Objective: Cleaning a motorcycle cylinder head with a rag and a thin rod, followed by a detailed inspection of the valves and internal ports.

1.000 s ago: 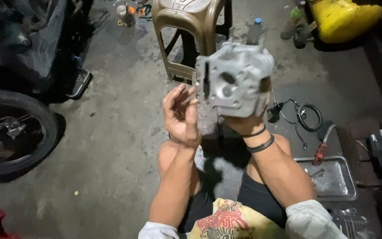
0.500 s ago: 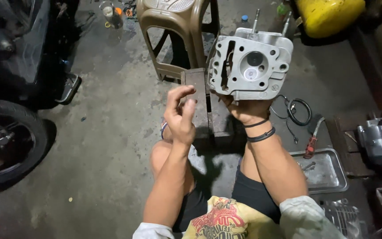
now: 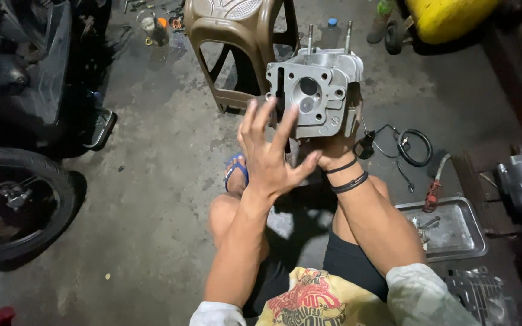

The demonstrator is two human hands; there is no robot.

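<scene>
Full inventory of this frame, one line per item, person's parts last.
grey cast-metal cylinder head: 1, silver-grey, held up at centre, two studs on top
brown plastic stool: 1, brown, behind the head
motorcycle wheel: 1, black, left edge
yellow tank: 1, yellow, top right
black cable loop: 1, black, on floor at right
shallow metal tray: 1, silver, floor at right, small parts inside
red-handled tool: 1, red, by the tray
blue sandal: 1, blue, under the left hand
left hand: open, fingers spread, before the head
right hand: under the head, two black wristbands
</scene>
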